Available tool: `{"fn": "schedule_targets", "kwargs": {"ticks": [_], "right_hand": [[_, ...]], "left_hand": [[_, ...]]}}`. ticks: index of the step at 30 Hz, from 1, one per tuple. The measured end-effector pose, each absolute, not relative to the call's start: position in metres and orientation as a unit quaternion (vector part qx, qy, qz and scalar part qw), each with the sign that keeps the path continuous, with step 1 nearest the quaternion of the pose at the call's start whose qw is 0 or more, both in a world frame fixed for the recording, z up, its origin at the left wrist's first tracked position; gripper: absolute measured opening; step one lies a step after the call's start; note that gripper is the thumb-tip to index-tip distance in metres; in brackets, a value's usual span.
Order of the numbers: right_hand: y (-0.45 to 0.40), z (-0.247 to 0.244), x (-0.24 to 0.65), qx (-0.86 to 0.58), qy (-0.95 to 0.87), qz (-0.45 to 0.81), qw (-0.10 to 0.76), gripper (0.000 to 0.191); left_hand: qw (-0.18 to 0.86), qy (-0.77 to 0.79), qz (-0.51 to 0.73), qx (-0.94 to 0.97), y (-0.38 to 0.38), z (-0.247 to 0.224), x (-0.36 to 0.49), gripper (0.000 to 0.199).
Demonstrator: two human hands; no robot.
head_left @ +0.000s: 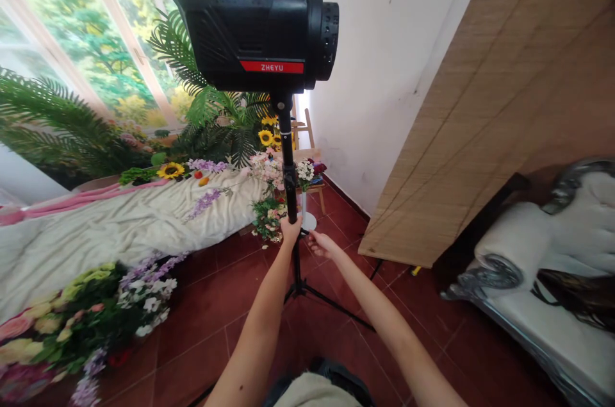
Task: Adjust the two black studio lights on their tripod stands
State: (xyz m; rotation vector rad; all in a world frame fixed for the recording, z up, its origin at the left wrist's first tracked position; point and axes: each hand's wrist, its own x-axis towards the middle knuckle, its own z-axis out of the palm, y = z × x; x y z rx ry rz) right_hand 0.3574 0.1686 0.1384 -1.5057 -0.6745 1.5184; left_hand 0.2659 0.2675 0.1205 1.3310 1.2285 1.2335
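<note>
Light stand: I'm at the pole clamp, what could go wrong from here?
The big studio light sits high on a thin pole; with the left hand gripping and the right hand at the clamp, loosening could drop it suddenly. The tripod legs spread narrowly, so it may tip toward the flowers.

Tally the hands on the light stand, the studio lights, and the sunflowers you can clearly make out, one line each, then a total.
Hands at the light stand pole: 2, the left hand gripping it, the right hand beside it
Studio lights: 1
Sunflowers clearly visible: 2, one on the cloth, one behind the pole
Total: 5
</note>
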Motion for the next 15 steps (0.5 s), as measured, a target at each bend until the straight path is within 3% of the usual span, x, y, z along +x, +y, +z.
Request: {"fn": "schedule_targets", "kwargs": {"ticks": [5, 9, 12, 15], "right_hand": [[0.151, 0.144, 0.361, -0.683, -0.487, 0.332, 0.431, 0.034], [0.146, 0.15, 0.358, -0.688, -0.564, 0.225, 0.397, 0.028], [0.155, 0.15, 0.35, -0.696, -0.519, 0.273, 0.415, 0.031], [0.167, 0.15, 0.345, -0.644, -0.383, 0.491, 0.445, 0.044]], "left_hand": [[0.46, 0.503, 0.502, 0.533, 0.27, 0.119, 0.266, 0.022], [0.459, 0.502, 0.501, 0.535, 0.27, 0.119, 0.266, 0.019], [0.457, 0.502, 0.498, 0.54, 0.271, 0.117, 0.265, 0.021], [0.455, 0.501, 0.492, 0.548, 0.271, 0.115, 0.265, 0.023]]}}
